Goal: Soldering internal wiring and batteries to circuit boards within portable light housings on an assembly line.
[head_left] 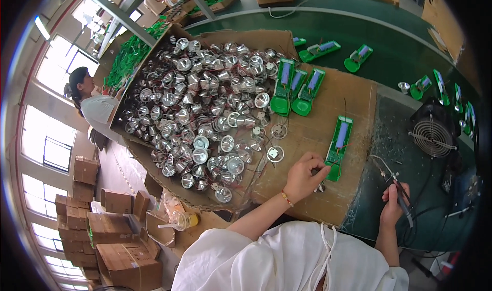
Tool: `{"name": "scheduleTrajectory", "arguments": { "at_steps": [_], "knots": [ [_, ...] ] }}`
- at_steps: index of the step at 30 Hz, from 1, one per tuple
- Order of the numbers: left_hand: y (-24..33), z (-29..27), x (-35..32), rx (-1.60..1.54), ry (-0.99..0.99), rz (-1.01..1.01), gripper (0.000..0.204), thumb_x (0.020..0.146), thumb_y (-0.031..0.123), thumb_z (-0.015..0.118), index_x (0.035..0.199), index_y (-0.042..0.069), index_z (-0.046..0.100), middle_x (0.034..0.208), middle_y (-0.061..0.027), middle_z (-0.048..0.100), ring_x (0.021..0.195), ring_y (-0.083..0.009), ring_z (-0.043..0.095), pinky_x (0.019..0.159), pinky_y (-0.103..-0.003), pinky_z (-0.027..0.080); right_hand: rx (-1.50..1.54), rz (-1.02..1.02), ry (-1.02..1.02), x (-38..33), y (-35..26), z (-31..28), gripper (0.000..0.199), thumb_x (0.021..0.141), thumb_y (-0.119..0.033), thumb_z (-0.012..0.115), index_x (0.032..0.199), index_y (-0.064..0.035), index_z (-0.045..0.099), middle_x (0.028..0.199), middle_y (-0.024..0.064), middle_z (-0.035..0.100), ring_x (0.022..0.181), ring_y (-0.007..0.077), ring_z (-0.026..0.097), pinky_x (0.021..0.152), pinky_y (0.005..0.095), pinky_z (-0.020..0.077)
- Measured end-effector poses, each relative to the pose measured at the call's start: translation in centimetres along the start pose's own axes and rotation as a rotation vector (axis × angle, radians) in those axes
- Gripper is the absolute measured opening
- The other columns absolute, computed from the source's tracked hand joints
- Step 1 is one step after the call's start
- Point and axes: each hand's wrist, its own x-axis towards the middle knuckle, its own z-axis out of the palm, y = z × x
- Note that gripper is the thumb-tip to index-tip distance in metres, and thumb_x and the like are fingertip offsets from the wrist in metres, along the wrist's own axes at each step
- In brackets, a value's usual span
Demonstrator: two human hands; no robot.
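My left hand (303, 178), a beaded bracelet on its wrist, is closed in a pinch at the lower end of a green plastic casing (333, 172). What its fingers hold is mostly hidden; a small shiny piece shows just below them. The casing lies open on the cardboard, showing a purple cylindrical battery (341, 136), a small circuit board and thin wires. My right hand (392, 205) is closed round a soldering iron (404, 203), its thin bent tip pointing up and left, apart from the casing.
A large carton (134, 146) full of silver reflector cups (210, 81) stands at left. More green casings (309, 92) with batteries lie beyond, some on the green belt (389, 50). A round fan (431, 136) sits at right, a drink cup (183, 220) at lower left. A co-worker (95, 98) is at far left.
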Motion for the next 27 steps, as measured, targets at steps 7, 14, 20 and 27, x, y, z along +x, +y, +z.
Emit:
{"name": "scheduleTrajectory", "arguments": {
  "at_steps": [7, 14, 20, 27],
  "knots": [
    [0.0, 0.0, 0.2, 0.027, -0.006, -0.06, 0.015, 0.078, 0.017, 0.066, 0.076, 0.002, 0.063, 0.086, -0.0058, 0.058, 0.061, -0.0161, 0.056, 0.055, -0.026, 0.044, -0.012, 0.05, -0.007, 0.0, -0.2, 0.2, 0.015, 0.084, -0.014, 0.057, 0.09, -0.0013, 0.052, 0.063, 0.0029, 0.051, 0.053, 0.0071, 0.045, 0.049, 0.0186, 0.0363],
    [-0.1, 0.0, -0.4, 0.096, -0.022, -0.03, 0.014, 0.079, 0.016, 0.066, 0.077, 0.002, 0.064, 0.089, -0.006, 0.059, 0.061, -0.0153, 0.056, 0.055, -0.026, 0.044, -0.008, 0.068, 0.008, -0.7, -0.4, -0.1, 0.021, 0.083, -0.017, 0.061, 0.09, 0.0012, 0.053, 0.063, 0.0053, 0.054, 0.052, 0.0087, 0.05, 0.049, 0.0196, 0.0403],
    [0.6, 0.3, 1.1, 0.063, -0.055, -0.04, 0.009, 0.077, 0.009, 0.065, 0.078, 0.0, 0.064, 0.094, -0.0088, 0.059, 0.06, -0.0164, 0.056, 0.053, -0.026, 0.043, -0.002, 0.078, -0.017, -0.3, -0.4, 0.0, 0.018, 0.084, -0.016, 0.058, 0.092, -0.0003, 0.052, 0.064, 0.004, 0.051, 0.053, 0.0078, 0.046, 0.049, 0.0193, 0.0376],
    [0.7, 0.8, 2.0, 0.098, -0.087, 0.006, 0.008, 0.076, 0.007, 0.066, 0.078, 0.0, 0.063, 0.097, -0.0101, 0.059, 0.061, -0.0155, 0.056, 0.054, -0.026, 0.044, 0.014, 0.076, -0.034, 0.2, -0.7, -0.5, 0.022, 0.083, -0.016, 0.06, 0.092, 0.0019, 0.052, 0.064, 0.0051, 0.053, 0.054, 0.0088, 0.05, 0.051, 0.02, 0.0409]
  ]
}}
